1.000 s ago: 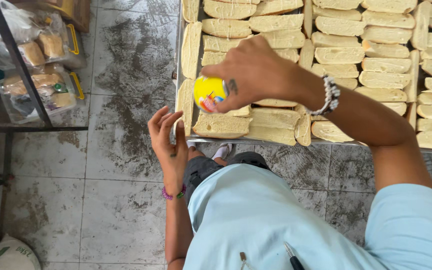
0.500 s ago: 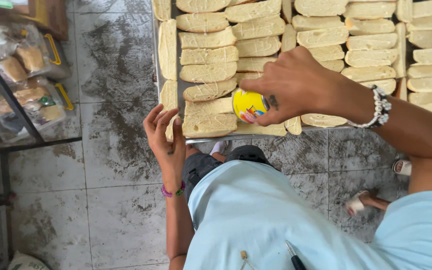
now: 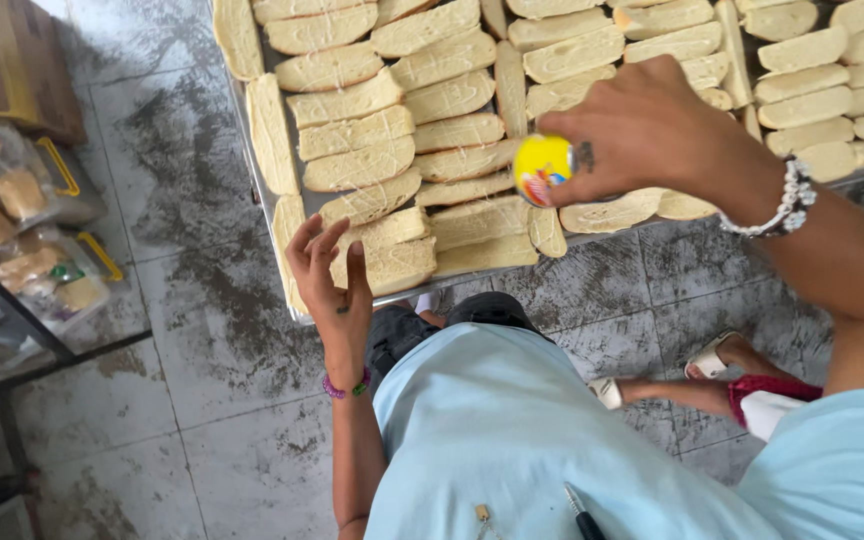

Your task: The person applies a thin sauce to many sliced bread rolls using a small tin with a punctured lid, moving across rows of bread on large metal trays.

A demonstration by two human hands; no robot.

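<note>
Bread slices (image 3: 352, 133) fill the metal tray (image 3: 255, 160) in close rows, pale and flat, so the laying-out looks finished across nearly all of it; whether anything has been spread on them I cannot tell, and what is left appears to lie at the near edge. Right hand (image 3: 642, 130) hovers over the near rows, fingers curled tight round a small yellow tub (image 3: 542, 168), its round face turned toward the camera; left hand (image 3: 330, 275) is spread open, fingers splayed, palm resting on the corner slice (image 3: 397, 262) at the tray's near left; it grips nothing. Grey tiled floor (image 3: 152, 330) lies below, bagged bread (image 3: 22, 235) off to the left.
</note>
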